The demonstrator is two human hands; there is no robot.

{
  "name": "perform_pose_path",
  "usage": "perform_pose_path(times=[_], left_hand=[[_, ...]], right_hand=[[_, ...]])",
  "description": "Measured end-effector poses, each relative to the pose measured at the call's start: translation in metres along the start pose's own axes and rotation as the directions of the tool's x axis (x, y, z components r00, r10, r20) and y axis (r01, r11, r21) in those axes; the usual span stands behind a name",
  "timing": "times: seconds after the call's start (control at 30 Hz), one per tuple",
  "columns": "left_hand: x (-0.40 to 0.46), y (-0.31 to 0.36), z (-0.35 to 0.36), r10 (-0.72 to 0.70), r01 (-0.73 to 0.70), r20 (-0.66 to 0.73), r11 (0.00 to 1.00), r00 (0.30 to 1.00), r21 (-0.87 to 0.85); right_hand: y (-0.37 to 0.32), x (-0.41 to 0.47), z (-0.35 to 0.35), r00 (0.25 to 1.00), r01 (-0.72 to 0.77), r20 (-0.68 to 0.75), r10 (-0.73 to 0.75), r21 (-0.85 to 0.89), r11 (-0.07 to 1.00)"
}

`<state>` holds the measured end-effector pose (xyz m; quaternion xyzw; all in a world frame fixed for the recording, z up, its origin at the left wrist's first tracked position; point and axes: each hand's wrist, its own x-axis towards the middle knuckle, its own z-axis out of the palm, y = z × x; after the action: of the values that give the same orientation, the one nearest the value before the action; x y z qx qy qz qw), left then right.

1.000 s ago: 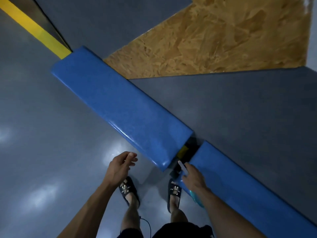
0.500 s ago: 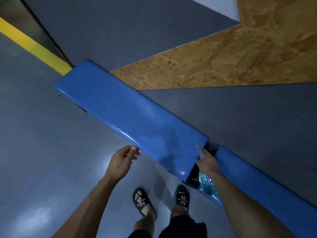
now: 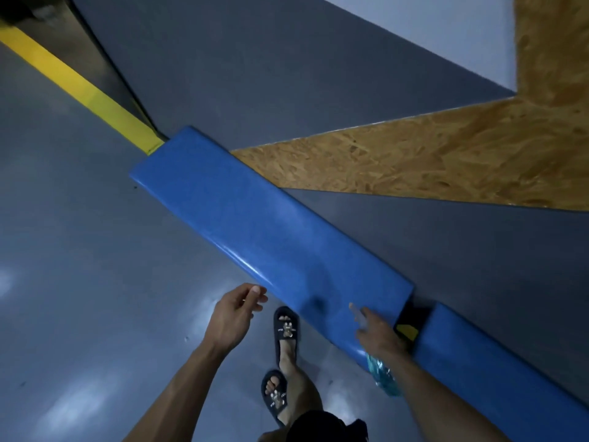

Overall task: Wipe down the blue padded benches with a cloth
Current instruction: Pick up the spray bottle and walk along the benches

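Head view, looking down: a long blue padded vinyl bench runs diagonally across grey floor. Right hand rests over its near end, gripping a crumpled teal cloth hanging below the wrist. Left hand hovers beside the bench, fingers relaxed, holding nothing.

Two blue padded benches, two hands, two sandals, one yellow stripe.
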<state>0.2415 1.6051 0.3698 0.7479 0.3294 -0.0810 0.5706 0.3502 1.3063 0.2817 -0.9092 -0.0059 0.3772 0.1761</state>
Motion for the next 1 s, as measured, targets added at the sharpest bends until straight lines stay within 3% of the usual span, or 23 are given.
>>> perform_pose_path(times=[0.1,0.2,0.5,0.7,1.0], left_hand=[[0.018,0.007,-0.011,-0.022,0.022,-0.004,1.0,1.0,0.013],[0.037,0.015,-0.022,-0.042,0.042,-0.008,0.999,0.999,0.024],[0.081,0.045,-0.056,-0.065,0.064,-0.065,0.998,0.996,-0.021],[0.105,0.045,-0.078,-0.087,0.082,-0.087,0.995,0.992,-0.055],[0.14,0.031,-0.123,-0.098,0.094,-0.053,0.993,0.994,-0.072]], right_hand=[[-0.011,-0.002,0.038,0.993,0.07,0.107,-0.059,-0.099,0.993],[-0.032,0.004,0.046,0.993,0.036,0.111,-0.028,-0.066,0.997],[-0.115,0.098,-0.034,0.994,0.068,-0.101,-0.051,0.169,0.983],[-0.156,0.14,-0.066,0.991,-0.001,-0.13,0.011,0.073,0.997],[-0.18,0.104,0.007,0.994,0.083,0.078,-0.08,-0.034,0.996]])
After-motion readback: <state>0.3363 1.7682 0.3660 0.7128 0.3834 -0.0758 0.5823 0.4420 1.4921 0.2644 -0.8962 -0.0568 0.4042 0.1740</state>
